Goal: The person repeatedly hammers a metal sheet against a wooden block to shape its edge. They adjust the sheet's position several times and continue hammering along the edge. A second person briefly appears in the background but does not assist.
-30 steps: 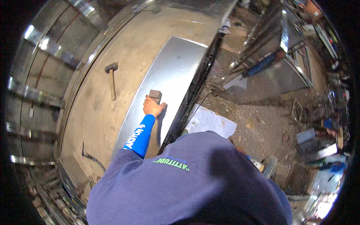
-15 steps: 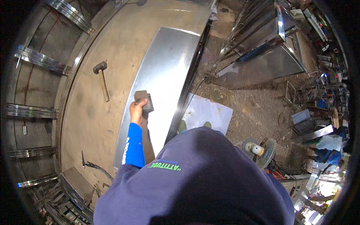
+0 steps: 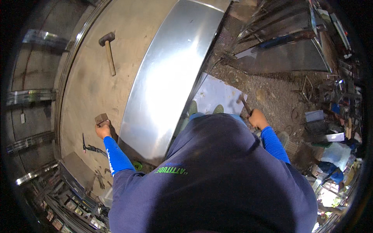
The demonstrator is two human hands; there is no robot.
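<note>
My left hand (image 3: 102,130) is closed around a small brown block (image 3: 101,118), over the tan tabletop (image 3: 87,91) just left of the sheet metal. That shiny panel (image 3: 159,89) lies lengthwise on the table with its right side along the table's edge. In my right hand (image 3: 258,119) is a hammer (image 3: 245,104), gripped by its handle, out to the right of my body and above the floor; its head is blurred. A mallet (image 3: 108,50) with a dark head and wooden handle rests on the table, left of the panel. Neither hand touches the panel.
A welding torch (image 3: 93,148) with a dark cable lies near my left forearm. Large metal-framed panels (image 3: 283,56) lean at the far right. A white sheet (image 3: 217,93) is on the dirt floor by my feet, with crates (image 3: 315,126) and clutter further right. A fan (image 3: 280,141) stands behind my right arm.
My left hand has carried the block leftward off the panel to over the tabletop. My right hand has come into view with the hammer. The whole view has shifted.
</note>
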